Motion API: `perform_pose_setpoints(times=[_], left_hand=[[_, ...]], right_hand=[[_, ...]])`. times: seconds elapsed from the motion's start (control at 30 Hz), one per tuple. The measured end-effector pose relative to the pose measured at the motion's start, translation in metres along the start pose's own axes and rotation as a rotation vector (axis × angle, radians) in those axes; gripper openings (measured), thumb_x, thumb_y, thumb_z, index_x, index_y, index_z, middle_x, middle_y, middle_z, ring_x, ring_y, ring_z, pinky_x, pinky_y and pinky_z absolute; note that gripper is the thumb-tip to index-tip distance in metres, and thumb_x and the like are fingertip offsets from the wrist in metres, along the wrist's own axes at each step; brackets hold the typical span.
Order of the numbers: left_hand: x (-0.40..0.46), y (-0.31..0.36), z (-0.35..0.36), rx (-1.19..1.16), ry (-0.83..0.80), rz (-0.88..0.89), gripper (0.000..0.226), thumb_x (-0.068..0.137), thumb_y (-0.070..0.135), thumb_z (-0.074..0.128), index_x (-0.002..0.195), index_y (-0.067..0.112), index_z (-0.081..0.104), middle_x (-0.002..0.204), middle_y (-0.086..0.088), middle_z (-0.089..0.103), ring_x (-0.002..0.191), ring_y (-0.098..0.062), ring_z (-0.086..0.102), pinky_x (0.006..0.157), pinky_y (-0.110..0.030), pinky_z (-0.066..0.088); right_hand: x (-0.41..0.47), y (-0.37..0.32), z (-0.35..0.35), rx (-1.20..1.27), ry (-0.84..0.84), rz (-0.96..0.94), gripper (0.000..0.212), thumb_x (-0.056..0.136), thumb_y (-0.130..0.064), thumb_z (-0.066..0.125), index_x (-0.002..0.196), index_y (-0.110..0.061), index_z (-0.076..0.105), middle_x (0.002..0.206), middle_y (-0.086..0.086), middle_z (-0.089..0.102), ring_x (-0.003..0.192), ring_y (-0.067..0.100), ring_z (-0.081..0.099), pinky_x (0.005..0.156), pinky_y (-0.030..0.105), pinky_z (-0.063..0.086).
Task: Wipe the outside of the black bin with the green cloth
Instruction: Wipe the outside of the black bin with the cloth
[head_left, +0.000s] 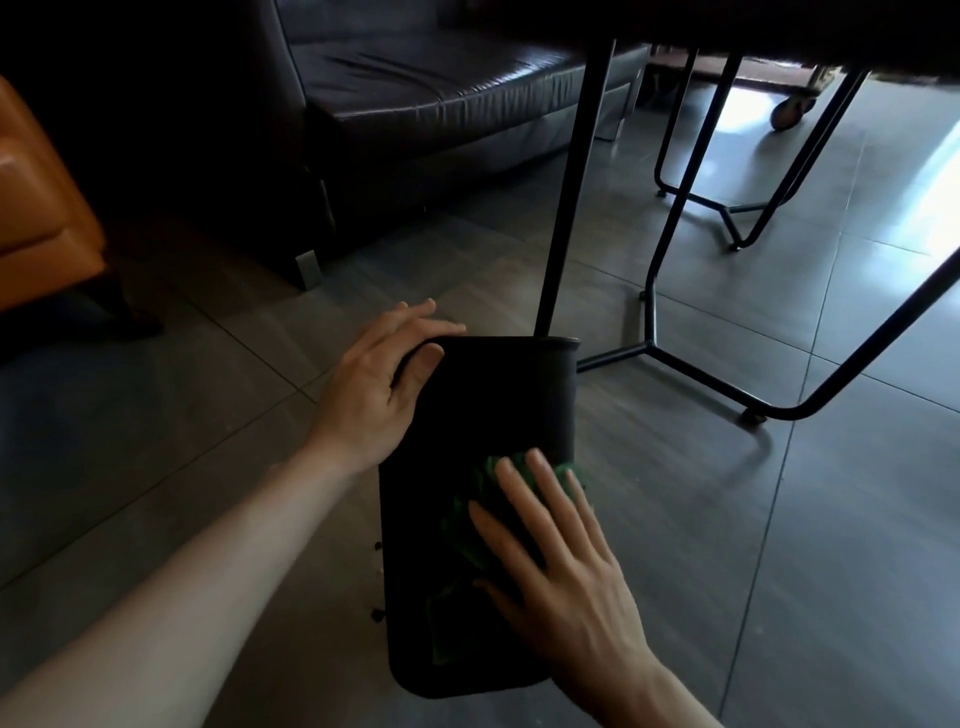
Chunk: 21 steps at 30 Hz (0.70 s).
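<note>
The black bin (498, 400) lies tipped on its side on the grey tiled floor, its open rim pointing away from me. My left hand (382, 379) grips the rim at the bin's far left corner, thumb on the outside wall. My right hand (561, 561) lies flat, fingers spread, pressing the crumpled green cloth (467, 525) against the bin's upper side near its right edge. Most of the cloth is hidden under my palm and fingers.
Black metal table legs (566, 197) stand just beyond the bin's rim, with more bent leg frames (779, 410) to the right. A dark leather sofa (415, 104) fills the back, an orange seat (36, 208) the left. Small dark specks (377, 613) lie beside the bin.
</note>
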<state>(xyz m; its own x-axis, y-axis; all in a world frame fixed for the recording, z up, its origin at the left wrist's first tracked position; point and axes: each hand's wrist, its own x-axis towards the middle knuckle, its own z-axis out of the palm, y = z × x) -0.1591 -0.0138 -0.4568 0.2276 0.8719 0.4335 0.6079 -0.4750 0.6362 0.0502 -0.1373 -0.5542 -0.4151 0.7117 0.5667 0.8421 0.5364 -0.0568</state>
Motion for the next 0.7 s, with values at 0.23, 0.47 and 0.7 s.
perform_pose_setpoints(times=[0.23,0.47,0.7], left_hand=[[-0.008,0.000,0.004,-0.002,0.033,0.015,0.039,0.104,0.047,0.041,0.129,0.032,0.067,0.151,0.006,0.052,0.149,-0.016,0.038,0.118,-0.041,0.036],[-0.012,-0.002,0.002,0.017,0.043,-0.005,0.038,0.104,0.050,0.039,0.128,0.038,0.064,0.152,0.010,0.050,0.150,-0.016,0.036,0.117,-0.035,0.035],[-0.013,-0.004,0.000,-0.002,0.037,-0.009,0.038,0.103,0.049,0.041,0.127,0.035,0.067,0.151,0.008,0.052,0.150,-0.014,0.037,0.120,-0.036,0.033]], right_hand=[[0.007,0.017,-0.017,0.124,0.020,-0.011,0.036,0.103,-0.016,0.058,0.138,-0.014,0.062,0.166,0.010,0.033,0.155,0.033,0.026,0.114,0.049,0.045],[0.075,0.015,-0.021,0.099,0.126,0.139,0.040,0.104,-0.019,0.057,0.142,-0.010,0.057,0.166,0.013,0.031,0.157,0.033,0.018,0.112,0.050,0.048],[-0.050,-0.017,0.008,-0.111,-0.098,-0.225,0.044,0.104,-0.020,0.045,0.147,-0.022,0.054,0.162,0.007,0.040,0.152,0.032,0.032,0.112,0.053,0.041]])
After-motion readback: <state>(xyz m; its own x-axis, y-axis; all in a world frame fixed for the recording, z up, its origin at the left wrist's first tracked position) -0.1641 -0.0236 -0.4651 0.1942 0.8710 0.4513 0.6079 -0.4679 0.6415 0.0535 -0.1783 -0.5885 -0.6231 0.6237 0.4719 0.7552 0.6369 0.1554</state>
